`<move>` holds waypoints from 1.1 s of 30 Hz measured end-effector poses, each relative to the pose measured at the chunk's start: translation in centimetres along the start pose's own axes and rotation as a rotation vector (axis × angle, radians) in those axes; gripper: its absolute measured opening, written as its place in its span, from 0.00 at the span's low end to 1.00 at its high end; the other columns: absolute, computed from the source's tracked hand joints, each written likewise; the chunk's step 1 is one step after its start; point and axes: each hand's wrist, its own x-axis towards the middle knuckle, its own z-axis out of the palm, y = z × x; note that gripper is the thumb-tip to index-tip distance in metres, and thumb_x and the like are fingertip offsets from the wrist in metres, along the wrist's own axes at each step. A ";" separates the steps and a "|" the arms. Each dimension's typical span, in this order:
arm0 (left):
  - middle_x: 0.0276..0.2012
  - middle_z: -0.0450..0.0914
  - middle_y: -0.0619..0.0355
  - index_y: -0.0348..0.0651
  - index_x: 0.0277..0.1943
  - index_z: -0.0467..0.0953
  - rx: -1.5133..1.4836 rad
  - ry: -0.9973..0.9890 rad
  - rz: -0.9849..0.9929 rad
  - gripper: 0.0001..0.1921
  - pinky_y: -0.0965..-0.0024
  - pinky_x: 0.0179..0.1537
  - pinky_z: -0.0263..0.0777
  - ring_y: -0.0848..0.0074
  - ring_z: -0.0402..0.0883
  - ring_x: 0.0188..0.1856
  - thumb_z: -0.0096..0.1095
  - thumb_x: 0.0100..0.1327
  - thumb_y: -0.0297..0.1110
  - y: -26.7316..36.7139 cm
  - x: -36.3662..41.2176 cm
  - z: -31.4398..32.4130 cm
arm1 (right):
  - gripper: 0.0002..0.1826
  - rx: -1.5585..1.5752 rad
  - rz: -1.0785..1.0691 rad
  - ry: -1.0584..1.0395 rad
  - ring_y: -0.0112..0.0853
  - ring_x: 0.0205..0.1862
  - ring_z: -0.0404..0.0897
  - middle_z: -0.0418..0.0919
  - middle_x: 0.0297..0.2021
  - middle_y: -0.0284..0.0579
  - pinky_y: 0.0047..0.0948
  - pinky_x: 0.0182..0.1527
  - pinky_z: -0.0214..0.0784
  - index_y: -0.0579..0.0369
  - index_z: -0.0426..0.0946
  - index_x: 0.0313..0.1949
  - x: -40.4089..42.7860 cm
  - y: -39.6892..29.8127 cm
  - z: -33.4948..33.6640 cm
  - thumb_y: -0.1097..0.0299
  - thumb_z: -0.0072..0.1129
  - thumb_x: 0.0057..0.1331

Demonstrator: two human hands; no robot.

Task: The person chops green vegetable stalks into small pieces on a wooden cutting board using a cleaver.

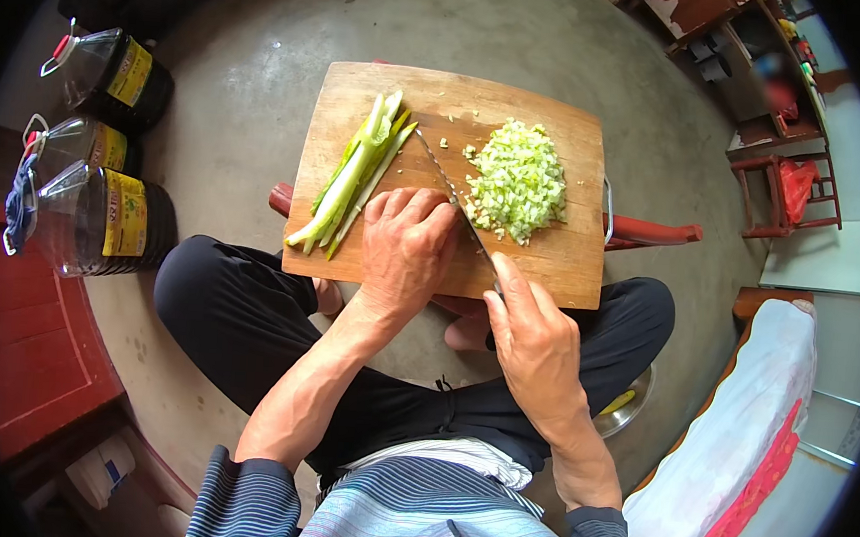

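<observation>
A wooden cutting board [383,89] lies in front of me, between my knees. My right hand [537,336] grips a kitchen knife [470,230], its blade seen nearly edge-on and slanting away to the upper left. Close against the blade's left side, my left hand [411,245] rests on the board with curled fingers; whatever may be beneath them is hidden. To its left lie long pale-green vegetable strips [362,163], side by side. A heap of finely diced green vegetable [520,181] covers part of the board's right side, and a few loose bits are scattered near the blade.
Red legs [653,233] of a support stick out beneath the board. Several large plastic jugs [123,213] of dark liquid stand at left. A metal bowl [633,406] with something yellow-green inside sits by my right thigh. At far right are a red stool [768,195] and a white-covered bench [742,410].
</observation>
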 end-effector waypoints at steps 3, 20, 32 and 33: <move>0.48 0.88 0.59 0.46 0.45 0.86 -0.014 -0.011 -0.005 0.10 0.54 0.61 0.72 0.59 0.85 0.56 0.77 0.61 0.28 0.0 0.0 0.1 | 0.25 0.019 0.004 0.007 0.54 0.40 0.89 0.86 0.41 0.55 0.47 0.41 0.83 0.56 0.78 0.70 1.6 0.5 0.9 0.72 0.69 0.75; 0.46 0.89 0.58 0.45 0.41 0.86 -0.056 0.048 -0.032 0.07 0.53 0.60 0.73 0.58 0.86 0.53 0.79 0.62 0.28 -0.2 -0.3 0.5 | 0.24 0.079 0.021 0.004 0.54 0.38 0.89 0.87 0.42 0.56 0.48 0.39 0.82 0.57 0.79 0.69 0.1 0.4 -0.8 0.72 0.69 0.76; 0.46 0.89 0.58 0.45 0.42 0.86 -0.073 0.057 -0.023 0.08 0.54 0.59 0.74 0.58 0.86 0.52 0.78 0.60 0.26 -0.3 -0.5 0.6 | 0.23 0.125 0.018 0.059 0.56 0.43 0.90 0.87 0.43 0.57 0.48 0.43 0.83 0.58 0.81 0.68 1.0 0.9 -1.0 0.74 0.69 0.75; 0.46 0.89 0.58 0.45 0.42 0.86 -0.071 0.057 -0.024 0.08 0.53 0.60 0.74 0.58 0.86 0.52 0.78 0.60 0.26 -0.4 -0.5 0.7 | 0.23 0.129 0.026 0.062 0.56 0.43 0.90 0.87 0.43 0.57 0.48 0.43 0.83 0.58 0.81 0.67 1.0 0.8 -1.1 0.74 0.70 0.74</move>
